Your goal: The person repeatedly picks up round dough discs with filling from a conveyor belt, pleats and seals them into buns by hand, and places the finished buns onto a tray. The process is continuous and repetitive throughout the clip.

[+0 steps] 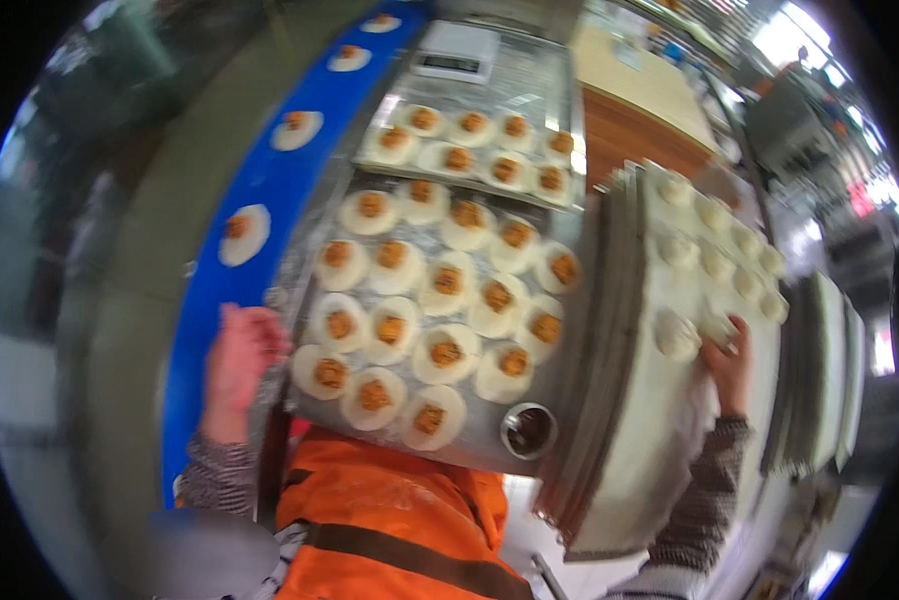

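My right hand [731,368] is at the long white-covered tray on the right, its fingers closed around a white dough bun [714,328] at the near end of the rows. A similar bun [677,336] sits just left of it. Over the near edge of the blue conveyor belt [269,190] hovers my left hand [245,362], slightly blurred, fingers loosely bent and apart, with nothing visible in it. Between my hands, round dough wrappers [447,352] topped with orange-brown filling lie in rows on a metal table. Nearest my left hand is a filled wrapper [321,372].
More topped wrappers [244,236] lie spaced along the belt. A raised metal tray [529,90] at the back carries filled wrappers and a white digital scale [456,52]. A small metal cup [528,431] stands at the table's near right corner. Stacked trays [817,380] stand far right.
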The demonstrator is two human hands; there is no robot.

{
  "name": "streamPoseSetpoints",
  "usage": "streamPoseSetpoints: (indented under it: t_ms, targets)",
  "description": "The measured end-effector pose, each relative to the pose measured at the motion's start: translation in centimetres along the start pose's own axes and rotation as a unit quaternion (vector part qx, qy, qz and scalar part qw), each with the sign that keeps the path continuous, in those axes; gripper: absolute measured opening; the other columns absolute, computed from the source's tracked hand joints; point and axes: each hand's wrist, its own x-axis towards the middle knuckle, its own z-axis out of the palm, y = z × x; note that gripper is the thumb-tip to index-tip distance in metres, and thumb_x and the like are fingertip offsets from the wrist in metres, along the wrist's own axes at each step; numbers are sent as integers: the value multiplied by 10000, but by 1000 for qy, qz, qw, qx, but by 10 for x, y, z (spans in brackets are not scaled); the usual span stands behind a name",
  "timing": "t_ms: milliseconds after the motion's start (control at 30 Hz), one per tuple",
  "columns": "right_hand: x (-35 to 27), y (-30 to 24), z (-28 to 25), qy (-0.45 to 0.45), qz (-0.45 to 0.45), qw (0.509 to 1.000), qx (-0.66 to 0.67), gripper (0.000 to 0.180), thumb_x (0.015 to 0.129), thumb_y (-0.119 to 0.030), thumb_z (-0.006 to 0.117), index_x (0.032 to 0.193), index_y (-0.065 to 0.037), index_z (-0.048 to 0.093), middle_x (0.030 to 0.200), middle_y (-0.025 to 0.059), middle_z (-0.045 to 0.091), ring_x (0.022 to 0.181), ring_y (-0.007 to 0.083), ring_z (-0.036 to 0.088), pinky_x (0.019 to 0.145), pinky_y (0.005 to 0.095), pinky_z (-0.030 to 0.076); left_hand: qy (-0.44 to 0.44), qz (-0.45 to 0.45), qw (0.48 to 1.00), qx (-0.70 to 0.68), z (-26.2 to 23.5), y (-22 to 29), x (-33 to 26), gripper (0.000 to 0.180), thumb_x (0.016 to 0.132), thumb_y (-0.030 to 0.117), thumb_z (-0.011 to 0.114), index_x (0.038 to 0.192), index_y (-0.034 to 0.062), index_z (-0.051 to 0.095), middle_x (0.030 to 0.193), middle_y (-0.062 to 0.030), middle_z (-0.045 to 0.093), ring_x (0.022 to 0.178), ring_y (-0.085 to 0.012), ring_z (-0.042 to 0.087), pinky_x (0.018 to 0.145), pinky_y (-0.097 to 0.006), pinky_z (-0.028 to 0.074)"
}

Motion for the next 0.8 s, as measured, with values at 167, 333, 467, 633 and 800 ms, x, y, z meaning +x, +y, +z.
streamPoseSetpoints:
  t_ms: [167,333,467,633,800]
  targets:
    - [-21,-75,-1,63,-43,989,-125,731,708,-85,774,1350,-131,428,1231,119,563,708,104,630,641,247,525,105,15,994,-8,-86,17,-11,480,967,503,374,1106,78,547,907,-22,574,803,-147,550,715,-269,462]
    - [-46,-94,35,-90,12,994,-60,763,701,-83,766,1371,-111,403,1266,151,541,740,111,631,663,248,523,127,54,990,-5,-128,12,-8,460,957,493,431,1116,76,543,918,-12,567,818,-111,536,687,-226,440]
    - [-33,-74,50,-73,27,997,-30,626,710,-100,748,1280,-59,494,1160,140,571,779,121,631,671,265,529,126,45,991,-31,-141,8,-10,454,957,491,433,1114,80,545,921,-4,561,810,-108,531,683,-226,430]
    - [-34,-85,58,-17,97,992,73,530,734,-109,727,1209,4,520,1011,125,599,656,131,624,546,246,522,157,43,985,-53,-165,-3,-32,453,956,492,435,1106,80,546,916,-1,547,807,-104,522,680,-225,424]
    - [-18,-87,87,2,60,994,89,522,754,-120,712,1221,-6,508,1004,122,608,665,146,626,553,253,521,160,56,982,-83,-179,-7,-57,467,958,498,417,1111,77,546,903,-8,542,793,-113,509,705,-238,421]
